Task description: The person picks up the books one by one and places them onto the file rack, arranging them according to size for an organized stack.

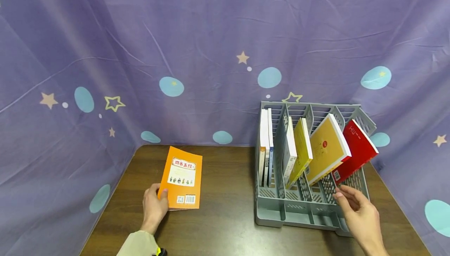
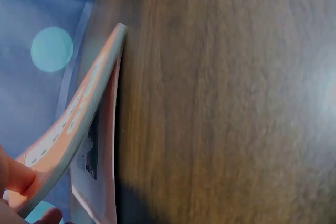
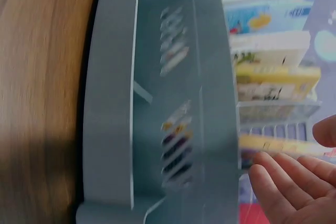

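An orange book (image 1: 181, 181) with a white label panel is gripped at its lower left edge by my left hand (image 1: 154, 205), thumb on the cover. In the left wrist view the orange book (image 2: 79, 114) tilts up off a second thin book or booklet (image 2: 106, 145) beneath it, which stands at a slant near the table. My right hand (image 1: 362, 213) is at the front right of a grey file rack (image 1: 299, 206), its fingers extended and holding nothing. Just beyond those fingertips leans a red book (image 1: 355, 150) in the rack's rightmost slot.
Other slots hold a yellow-orange book (image 1: 327, 146), a yellow book (image 1: 301, 150), a white book (image 1: 290, 154) and several thin upright books (image 1: 265, 146). The rack stands on the right of a brown wooden table (image 1: 225, 193). A purple patterned cloth (image 1: 211, 52) hangs behind and at the sides.
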A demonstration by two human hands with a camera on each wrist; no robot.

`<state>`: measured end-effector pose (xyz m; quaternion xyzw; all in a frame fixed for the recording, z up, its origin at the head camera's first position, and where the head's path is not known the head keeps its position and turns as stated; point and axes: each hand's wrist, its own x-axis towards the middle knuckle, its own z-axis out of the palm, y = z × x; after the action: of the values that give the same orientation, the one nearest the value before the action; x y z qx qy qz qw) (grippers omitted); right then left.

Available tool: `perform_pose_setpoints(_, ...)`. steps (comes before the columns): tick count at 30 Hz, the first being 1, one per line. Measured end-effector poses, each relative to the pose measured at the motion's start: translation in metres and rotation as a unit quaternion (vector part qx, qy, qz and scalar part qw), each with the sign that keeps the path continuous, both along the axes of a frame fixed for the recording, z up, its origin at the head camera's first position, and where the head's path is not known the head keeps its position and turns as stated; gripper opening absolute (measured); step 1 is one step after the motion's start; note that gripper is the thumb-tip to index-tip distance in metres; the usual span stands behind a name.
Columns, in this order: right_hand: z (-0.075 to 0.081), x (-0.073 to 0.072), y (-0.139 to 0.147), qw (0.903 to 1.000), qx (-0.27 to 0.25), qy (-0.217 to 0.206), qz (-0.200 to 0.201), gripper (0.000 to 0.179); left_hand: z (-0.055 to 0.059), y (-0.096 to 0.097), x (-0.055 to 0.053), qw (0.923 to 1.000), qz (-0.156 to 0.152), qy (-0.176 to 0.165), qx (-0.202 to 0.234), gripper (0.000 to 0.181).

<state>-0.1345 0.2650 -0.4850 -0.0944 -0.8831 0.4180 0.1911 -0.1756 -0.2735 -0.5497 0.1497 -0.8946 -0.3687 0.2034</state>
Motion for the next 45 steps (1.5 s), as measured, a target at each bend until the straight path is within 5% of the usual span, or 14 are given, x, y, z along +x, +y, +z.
perform_pose_setpoints(6, 0.012, 0.007, -0.022, 0.9983, -0.013, 0.046, 0.034, 0.028, 0.003, 0.007, 0.005, 0.9995, -0.021, 0.021, 0.01, 0.016)
perform_pose_setpoints(12, 0.02, 0.009, -0.046, 0.9955, -0.016, 0.049, 0.079, 0.024, 0.006, 0.011, 0.012, 0.9959, -0.039, -0.023, 0.078, 0.018)
perform_pose_setpoints(15, 0.024, 0.01, -0.058, 0.9928, -0.027, 0.047, 0.107, 0.023, 0.01, 0.014, 0.017, 0.9861, -0.057, -0.052, 0.147, 0.021)
perform_pose_setpoints(22, 0.033, 0.009, -0.086, 0.9805, -0.072, 0.041, 0.178, 0.024, 0.015, 0.029, 0.029, 0.9439, -0.068, -0.035, 0.321, 0.025)
perform_pose_setpoints(29, 0.038, 0.004, -0.112, 0.9631, -0.12, 0.021, 0.24, 0.022, 0.032, 0.052, 0.041, 0.884, -0.117, 0.006, 0.452, 0.026)
perform_pose_setpoints(34, 0.045, -0.001, -0.127, 0.9476, -0.139, 0.034, 0.286, 0.021, 0.051, 0.071, 0.051, 0.8547, -0.152, 0.02, 0.496, 0.03)
perform_pose_setpoints(40, 0.056, -0.008, -0.14, 0.9321, -0.159, -0.012, 0.325, 0.027, 0.069, 0.092, 0.062, 0.8251, -0.21, 0.044, 0.523, 0.03)
perform_pose_setpoints(45, 0.057, -0.014, -0.148, 0.9019, -0.196, -0.041, 0.383, 0.035, 0.081, 0.11, 0.069, 0.8084, -0.241, 0.041, 0.536, 0.029)
